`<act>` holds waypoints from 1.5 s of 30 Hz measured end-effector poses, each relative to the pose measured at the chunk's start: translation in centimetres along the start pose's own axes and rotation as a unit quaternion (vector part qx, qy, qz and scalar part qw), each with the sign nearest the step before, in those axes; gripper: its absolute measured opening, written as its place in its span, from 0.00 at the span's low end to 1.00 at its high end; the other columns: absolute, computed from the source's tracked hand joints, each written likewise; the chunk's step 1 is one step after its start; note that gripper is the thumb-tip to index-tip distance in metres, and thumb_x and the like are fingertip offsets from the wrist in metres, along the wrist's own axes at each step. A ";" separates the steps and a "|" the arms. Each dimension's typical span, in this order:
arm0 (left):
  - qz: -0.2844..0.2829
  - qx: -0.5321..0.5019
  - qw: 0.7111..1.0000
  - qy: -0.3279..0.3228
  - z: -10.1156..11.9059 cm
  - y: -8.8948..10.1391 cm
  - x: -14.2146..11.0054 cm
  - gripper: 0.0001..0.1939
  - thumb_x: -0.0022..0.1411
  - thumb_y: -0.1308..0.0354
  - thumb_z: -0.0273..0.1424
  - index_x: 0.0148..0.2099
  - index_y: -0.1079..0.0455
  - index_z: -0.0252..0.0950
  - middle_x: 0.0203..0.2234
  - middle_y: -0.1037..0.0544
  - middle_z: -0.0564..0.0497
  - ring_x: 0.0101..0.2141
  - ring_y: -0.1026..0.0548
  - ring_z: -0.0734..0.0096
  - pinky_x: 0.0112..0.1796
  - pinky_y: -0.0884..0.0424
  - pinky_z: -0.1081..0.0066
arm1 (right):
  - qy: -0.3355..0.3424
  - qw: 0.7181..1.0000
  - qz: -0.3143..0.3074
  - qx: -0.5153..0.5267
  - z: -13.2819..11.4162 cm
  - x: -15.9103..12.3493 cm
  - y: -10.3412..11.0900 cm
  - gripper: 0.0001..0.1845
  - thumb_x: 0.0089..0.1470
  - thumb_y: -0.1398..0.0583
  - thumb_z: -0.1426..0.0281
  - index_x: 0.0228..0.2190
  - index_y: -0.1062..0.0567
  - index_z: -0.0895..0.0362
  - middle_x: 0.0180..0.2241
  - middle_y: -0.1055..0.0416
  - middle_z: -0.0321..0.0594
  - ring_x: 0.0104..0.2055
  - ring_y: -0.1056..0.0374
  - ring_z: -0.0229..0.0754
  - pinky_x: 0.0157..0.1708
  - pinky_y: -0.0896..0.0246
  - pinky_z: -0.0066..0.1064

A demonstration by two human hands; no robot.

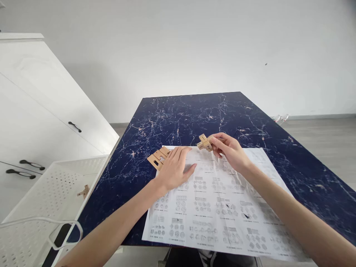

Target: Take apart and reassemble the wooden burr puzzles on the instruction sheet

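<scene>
Between thumb and fingers of the right hand (229,150) is a small wooden interlocking puzzle (205,143), its crossed pieces bearing printed numerals; that hand is clamped on the right side of it, near the far edge of the printed instruction sheet (205,207). To the left of this hand and a little nearer the body, the left hand (174,168) lies palm down, its thumb spread apart from the fingers. Just beyond its knuckles on the left, the flat wooden puzzle pieces (156,160), with cut-out slots, stick out from under the fingers, which cover their right ends; whether the fingers press on them cannot be told.

Beneath both hands and forearms, the creased sheet, covered in rows of small diagrams, spreads toward the body over the dark blue marbled surface (178,118). Well to the left of the left hand, beside the surface, a white perforated tray (36,189) holds another wooden piece (83,191), and a white cable (33,219) loops across its near part. Farther left and beyond that hand stands a white cabinet (41,85) with black handles.
</scene>
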State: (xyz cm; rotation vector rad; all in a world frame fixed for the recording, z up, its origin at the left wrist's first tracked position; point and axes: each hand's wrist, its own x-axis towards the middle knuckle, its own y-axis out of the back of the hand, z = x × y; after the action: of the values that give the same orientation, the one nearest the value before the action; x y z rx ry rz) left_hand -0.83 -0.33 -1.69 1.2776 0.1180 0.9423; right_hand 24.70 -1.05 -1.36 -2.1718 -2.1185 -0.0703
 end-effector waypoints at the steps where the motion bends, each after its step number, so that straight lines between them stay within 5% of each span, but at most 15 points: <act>1: 0.004 -0.003 1.000 0.006 0.0 0.0 -0.1 0.24 0.77 0.44 0.41 0.68 0.43 0.39 0.60 0.25 0.37 0.60 0.24 0.46 0.58 0.24 0.45 | -0.006 1.000 -0.020 0.002 0.2 0.0 -0.1 0.22 0.63 0.32 0.49 0.42 0.22 0.55 0.26 0.31 0.32 0.22 0.38 0.35 0.23 0.44 0.31; 12: -0.018 -0.055 0.996 0.065 0.1 0.5 0.0 0.30 0.76 0.43 0.50 0.70 0.44 0.40 0.63 0.26 0.36 0.63 0.26 0.44 0.60 0.26 0.45 | -0.009 0.994 -0.109 -0.021 0.6 -1.0 -0.9 0.20 0.67 0.34 0.50 0.41 0.24 0.54 0.28 0.28 0.33 0.21 0.35 0.35 0.23 0.41 0.31; 21: -0.064 -0.271 0.954 0.114 0.2 1.3 -0.1 0.44 0.68 0.32 0.50 0.75 0.47 0.42 0.70 0.33 0.38 0.67 0.30 0.44 0.64 0.29 0.48 | -0.007 0.989 -0.146 -0.004 -0.2 -2.1 -2.3 0.20 0.66 0.34 0.50 0.43 0.25 0.55 0.29 0.27 0.32 0.20 0.33 0.34 0.21 0.39 0.29; 34: -0.094 -0.390 0.902 0.160 0.9 1.8 0.9 0.33 0.66 0.29 0.44 0.67 0.34 0.40 0.53 0.21 0.43 0.52 0.20 0.54 0.54 0.24 0.56 | -0.013 0.988 -0.154 -0.014 -0.4 -2.6 -2.8 0.19 0.68 0.35 0.51 0.45 0.25 0.54 0.32 0.25 0.35 0.23 0.33 0.34 0.24 0.39 0.30; 45: -0.088 -0.410 0.888 0.188 1.0 2.2 0.7 0.32 0.64 0.28 0.44 0.65 0.32 0.42 0.55 0.21 0.44 0.54 0.21 0.52 0.57 0.25 0.55 | 0.026 0.987 -0.124 -0.103 -0.6 -2.7 -3.1 0.16 0.69 0.37 0.54 0.43 0.25 0.54 0.31 0.26 0.36 0.29 0.35 0.38 0.30 0.40 0.33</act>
State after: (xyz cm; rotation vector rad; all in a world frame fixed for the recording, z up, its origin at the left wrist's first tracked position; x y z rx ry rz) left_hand -0.98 -0.64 0.82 0.2881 0.1164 0.9236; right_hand 21.54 -3.68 -0.94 -1.9660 -2.4367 -0.3788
